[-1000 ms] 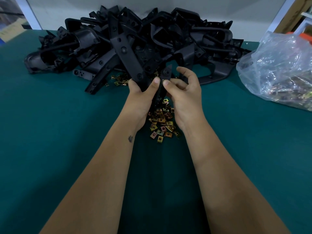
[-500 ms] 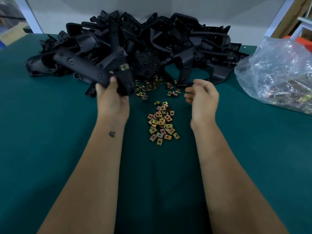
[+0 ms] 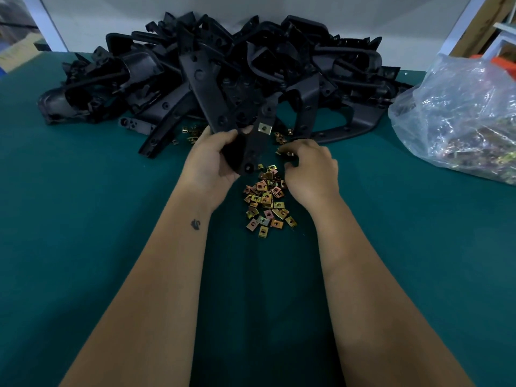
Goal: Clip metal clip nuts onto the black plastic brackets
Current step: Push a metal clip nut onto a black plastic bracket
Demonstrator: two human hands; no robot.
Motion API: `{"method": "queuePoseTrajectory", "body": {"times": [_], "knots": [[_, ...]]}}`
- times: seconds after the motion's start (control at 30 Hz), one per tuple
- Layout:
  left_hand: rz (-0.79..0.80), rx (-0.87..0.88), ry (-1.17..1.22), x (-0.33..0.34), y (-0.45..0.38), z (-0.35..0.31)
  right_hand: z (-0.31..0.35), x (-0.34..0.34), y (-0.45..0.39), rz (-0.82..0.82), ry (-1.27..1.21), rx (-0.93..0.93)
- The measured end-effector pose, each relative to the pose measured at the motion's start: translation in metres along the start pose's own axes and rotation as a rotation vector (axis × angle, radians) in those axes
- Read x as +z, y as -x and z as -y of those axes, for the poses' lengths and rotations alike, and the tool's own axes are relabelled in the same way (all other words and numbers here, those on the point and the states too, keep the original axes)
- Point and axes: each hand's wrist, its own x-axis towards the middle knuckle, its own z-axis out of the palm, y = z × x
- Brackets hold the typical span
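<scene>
We hold a black bracket (image 3: 255, 146) in our left hand (image 3: 212, 163), with the fingers curled round it, just above the green table (image 3: 83, 219). One gold clip nut (image 3: 264, 128) already sits on the bracket, up near its far part. Our right hand (image 3: 310, 171) is just to the right, with its fingers bent down and pinching a loose clip nut (image 3: 287, 154). A little pile of clip nuts (image 3: 266, 202) lies between our hands. Far back sits a big heap of black brackets (image 3: 223, 71). On the right is a clear bag (image 3: 460, 115) full of more clips.
</scene>
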Motion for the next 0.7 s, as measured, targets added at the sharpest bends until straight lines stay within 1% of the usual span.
{"method": "queuePoseTrajectory", "body": {"times": [0.07, 0.13, 0.2, 0.27, 0.33, 0.4, 0.6, 0.67, 0.7], "knots": [[-0.019, 0.041, 0.062, -0.001, -0.003, 0.000, 0.000, 0.001, 0.002, -0.060, -0.080, 0.019], [-0.123, 0.092, 0.094, -0.005, -0.006, -0.001, 0.000, 0.000, 0.003, -0.097, -0.122, 0.050], [-0.248, 0.159, 0.037, -0.010, -0.009, -0.003, 0.000, 0.000, 0.003, -0.110, -0.140, 0.063], [-0.299, 0.190, -0.002, -0.013, -0.008, -0.005, 0.001, 0.000, 0.004, -0.078, -0.113, 0.044], [-0.301, 0.181, -0.033, -0.013, -0.007, -0.005, 0.002, 0.001, 0.004, -0.036, -0.047, 0.014], [-0.282, 0.164, -0.069, -0.010, -0.005, -0.003, 0.002, 0.003, 0.004, -0.033, -0.013, -0.003], [-0.230, 0.121, -0.107, -0.003, -0.003, 0.002, 0.002, 0.001, 0.006, -0.120, -0.097, 0.020], [-0.267, 0.123, -0.208, -0.001, -0.001, 0.003, 0.004, 0.002, 0.006, -0.132, -0.074, 0.027], [-0.307, 0.147, -0.307, -0.001, 0.000, 0.004, 0.004, 0.002, 0.005, -0.130, -0.058, 0.033]]}}
